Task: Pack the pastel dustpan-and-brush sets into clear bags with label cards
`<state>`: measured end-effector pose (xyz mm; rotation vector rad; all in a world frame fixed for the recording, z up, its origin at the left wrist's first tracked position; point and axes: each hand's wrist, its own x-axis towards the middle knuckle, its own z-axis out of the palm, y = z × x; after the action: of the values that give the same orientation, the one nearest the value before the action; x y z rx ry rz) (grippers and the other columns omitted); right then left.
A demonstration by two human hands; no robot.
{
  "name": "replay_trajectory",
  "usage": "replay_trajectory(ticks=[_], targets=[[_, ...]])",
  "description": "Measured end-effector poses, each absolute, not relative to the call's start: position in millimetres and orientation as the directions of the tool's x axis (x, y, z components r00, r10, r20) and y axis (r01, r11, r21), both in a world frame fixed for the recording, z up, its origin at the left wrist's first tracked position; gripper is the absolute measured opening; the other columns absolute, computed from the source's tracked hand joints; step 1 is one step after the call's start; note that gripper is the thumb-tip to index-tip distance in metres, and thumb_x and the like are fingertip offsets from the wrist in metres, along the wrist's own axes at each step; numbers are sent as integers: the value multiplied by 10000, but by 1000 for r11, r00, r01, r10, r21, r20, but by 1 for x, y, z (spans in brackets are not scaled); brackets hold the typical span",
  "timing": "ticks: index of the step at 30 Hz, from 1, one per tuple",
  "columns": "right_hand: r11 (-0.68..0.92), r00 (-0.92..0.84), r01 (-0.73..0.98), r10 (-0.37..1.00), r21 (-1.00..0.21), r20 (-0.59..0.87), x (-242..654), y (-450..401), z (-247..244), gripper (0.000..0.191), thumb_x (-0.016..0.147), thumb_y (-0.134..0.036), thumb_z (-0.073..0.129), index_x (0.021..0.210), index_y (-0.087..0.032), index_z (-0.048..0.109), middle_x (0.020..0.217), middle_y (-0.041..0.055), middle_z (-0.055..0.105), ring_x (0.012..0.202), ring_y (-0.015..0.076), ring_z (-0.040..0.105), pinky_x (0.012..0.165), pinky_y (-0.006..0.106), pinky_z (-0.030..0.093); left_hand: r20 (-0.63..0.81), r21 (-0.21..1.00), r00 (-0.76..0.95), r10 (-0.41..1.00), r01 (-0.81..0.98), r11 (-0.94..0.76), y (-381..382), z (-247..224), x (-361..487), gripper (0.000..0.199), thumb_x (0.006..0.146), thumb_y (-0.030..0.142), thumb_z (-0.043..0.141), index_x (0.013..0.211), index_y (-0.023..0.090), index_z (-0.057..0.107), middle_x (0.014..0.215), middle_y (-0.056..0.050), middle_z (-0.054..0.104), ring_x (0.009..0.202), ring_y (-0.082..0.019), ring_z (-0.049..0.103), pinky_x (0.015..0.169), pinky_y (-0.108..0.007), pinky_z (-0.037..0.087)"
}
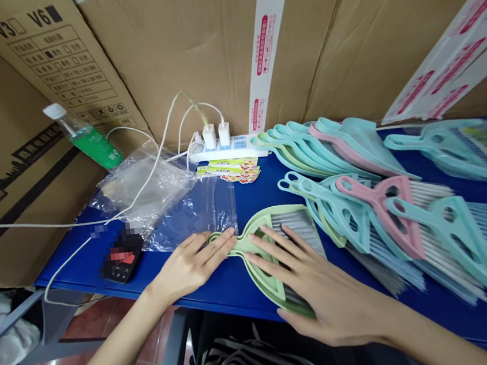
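Note:
A green dustpan [256, 274] lies on the blue table with a green brush nested in it, its grey bristles [295, 226] towards the right. My left hand [191, 263] rests at the handle end, its fingers stretched along the handle; the thumb is hidden. Spread over the brush head and pan is my right hand [314, 279], fingers apart and palm down. Just left of the handle, a clear plastic bag [186, 217] lies flat.
Stacked dustpans [335, 144] and several brushes [385, 202] cover the right side. At the back are a power strip [239, 145] and colourful labels [231, 169]. A bottle [96, 146], a dark phone-like device [123, 259] and a white cable [147, 181] occupy the left.

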<state>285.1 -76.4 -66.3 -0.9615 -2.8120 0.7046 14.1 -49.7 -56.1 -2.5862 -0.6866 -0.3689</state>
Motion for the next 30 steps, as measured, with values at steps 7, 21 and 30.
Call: replay_trajectory(ticks=[7,21,30], targets=[[697,-790,551,613,-459,-17,285,-76,-65,782,851,-292,551,1574,-230,259,1657,51,136,1515,313,-11,1194,606,105,370,-322,834,409,528,-786,-50,-58,14,297,1002,88,405,1221,104,605,1256,-84,694,946,-176,642,833,-299,551],[613,-753,594,652,-521,-91,285,-76,-65,737,933,-535,508,1563,-227,283,1652,70,142,1508,342,-24,1176,649,122,453,-103,736,502,603,-791,-52,-58,5,265,1005,160,460,1214,190,619,1186,-32,731,1029,-186,676,822,-318,557],[652,-762,567,647,-503,-21,288,-79,-68,706,943,-516,518,1556,-242,298,1646,111,153,1504,366,-7,1153,674,173,190,41,792,580,584,-811,-21,5,33,417,1008,464,426,1231,183,638,1165,-77,722,1076,-232,659,918,-405,540]])
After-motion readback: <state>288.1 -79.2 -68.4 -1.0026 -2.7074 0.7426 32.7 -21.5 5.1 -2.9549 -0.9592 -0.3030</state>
